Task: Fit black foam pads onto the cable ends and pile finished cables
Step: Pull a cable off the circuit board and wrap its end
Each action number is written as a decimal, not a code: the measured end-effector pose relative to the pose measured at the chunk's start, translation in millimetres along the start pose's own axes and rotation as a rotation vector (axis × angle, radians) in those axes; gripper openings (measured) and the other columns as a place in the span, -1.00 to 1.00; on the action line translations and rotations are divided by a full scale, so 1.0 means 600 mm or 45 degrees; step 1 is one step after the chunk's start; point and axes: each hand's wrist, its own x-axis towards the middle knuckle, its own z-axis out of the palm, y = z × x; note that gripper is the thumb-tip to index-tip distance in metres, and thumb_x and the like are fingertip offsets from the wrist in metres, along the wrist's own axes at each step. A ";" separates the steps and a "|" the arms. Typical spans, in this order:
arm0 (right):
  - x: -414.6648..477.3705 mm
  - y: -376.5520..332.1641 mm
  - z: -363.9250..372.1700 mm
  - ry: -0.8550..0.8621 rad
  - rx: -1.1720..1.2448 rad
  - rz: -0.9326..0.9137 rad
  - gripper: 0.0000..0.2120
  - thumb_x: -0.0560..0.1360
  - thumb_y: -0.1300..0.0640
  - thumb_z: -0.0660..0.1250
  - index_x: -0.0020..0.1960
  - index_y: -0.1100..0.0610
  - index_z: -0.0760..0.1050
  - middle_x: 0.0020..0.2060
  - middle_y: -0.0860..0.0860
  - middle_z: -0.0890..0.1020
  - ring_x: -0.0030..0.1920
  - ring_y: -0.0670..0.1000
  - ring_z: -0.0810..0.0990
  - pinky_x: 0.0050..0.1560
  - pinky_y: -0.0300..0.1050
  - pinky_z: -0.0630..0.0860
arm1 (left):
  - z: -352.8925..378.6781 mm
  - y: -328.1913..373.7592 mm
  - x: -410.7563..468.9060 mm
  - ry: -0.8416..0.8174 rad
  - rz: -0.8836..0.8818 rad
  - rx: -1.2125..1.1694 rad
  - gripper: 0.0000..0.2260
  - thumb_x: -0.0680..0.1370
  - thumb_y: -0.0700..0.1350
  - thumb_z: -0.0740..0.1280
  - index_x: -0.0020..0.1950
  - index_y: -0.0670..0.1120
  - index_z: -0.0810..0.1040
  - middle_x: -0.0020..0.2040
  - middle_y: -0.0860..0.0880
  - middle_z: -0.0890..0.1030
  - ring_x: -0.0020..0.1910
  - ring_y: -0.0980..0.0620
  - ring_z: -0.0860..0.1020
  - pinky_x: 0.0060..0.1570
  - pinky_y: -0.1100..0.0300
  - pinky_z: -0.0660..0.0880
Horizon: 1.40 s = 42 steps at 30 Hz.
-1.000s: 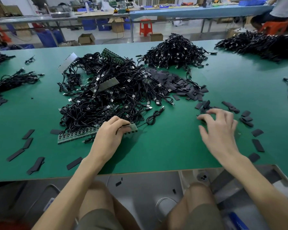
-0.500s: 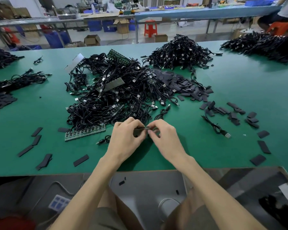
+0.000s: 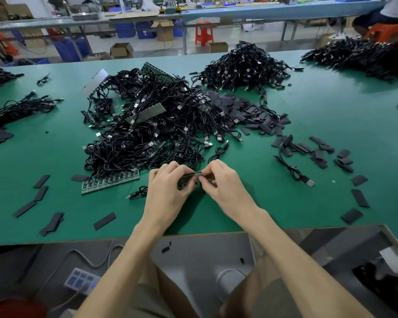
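Fitting under way; bulk outstanding.
Left hand (image 3: pixel 168 191) and right hand (image 3: pixel 224 187) are together, both pinching a workpiece (image 3: pixel 190 179) just before the cable heap (image 3: pixel 152 129); that heap and the loose foam pads (image 3: pixel 257 113) appear unprocessed.

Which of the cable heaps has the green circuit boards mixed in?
The large central heap: green board strips stick out at its near and far edges. The others show no boards.

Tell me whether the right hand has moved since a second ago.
Yes. The right hand moved left, away from the scattered foam pads, and now pinches a small strip together with the left hand.
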 end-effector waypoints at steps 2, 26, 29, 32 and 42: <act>0.000 0.000 -0.001 -0.003 0.016 0.001 -0.94 0.62 0.23 0.35 -0.02 0.16 0.49 -0.08 -0.01 0.51 -0.12 0.03 0.56 -0.02 0.10 0.57 | -0.001 -0.002 0.001 0.002 0.003 -0.014 -0.96 0.56 -0.04 0.45 -0.04 0.03 0.63 -0.11 0.14 0.55 -0.08 0.07 0.51 0.06 0.08 0.30; -0.006 -0.005 -0.002 0.009 -0.085 -0.062 -0.94 0.66 0.20 0.28 0.05 0.21 0.47 -0.04 0.03 0.51 -0.12 0.08 0.54 -0.04 0.05 0.52 | 0.002 -0.001 -0.002 0.001 0.052 0.010 -0.94 0.59 -0.10 0.42 0.04 -0.04 0.61 -0.05 0.11 0.55 -0.06 0.06 0.52 0.13 0.14 0.29; -0.006 -0.002 -0.001 -0.006 -0.046 -0.051 -0.96 0.65 0.20 0.30 0.03 0.17 0.47 -0.04 0.02 0.51 -0.11 0.04 0.54 -0.03 0.05 0.54 | 0.002 -0.003 -0.003 -0.003 0.049 -0.045 -0.96 0.60 -0.10 0.40 0.04 -0.02 0.60 -0.05 0.14 0.54 -0.07 0.10 0.51 0.14 0.14 0.27; -0.003 0.001 -0.002 -0.008 -0.002 -0.013 -0.91 0.64 0.19 0.33 -0.02 0.08 0.44 -0.07 -0.02 0.51 -0.12 -0.01 0.53 -0.03 0.05 0.55 | 0.002 -0.003 -0.003 -0.018 0.024 -0.074 -0.97 0.62 -0.07 0.38 0.03 0.01 0.60 -0.06 0.17 0.53 -0.09 0.13 0.50 0.14 0.14 0.26; -0.004 -0.003 0.006 -0.030 -0.017 -0.031 -0.90 0.64 0.18 0.32 -0.03 0.11 0.42 -0.09 0.00 0.49 -0.16 0.03 0.52 -0.08 -0.02 0.53 | 0.005 0.001 -0.002 0.032 -0.008 0.018 -0.96 0.62 -0.04 0.37 0.00 0.02 0.59 -0.08 0.16 0.53 -0.13 0.11 0.47 0.08 0.16 0.24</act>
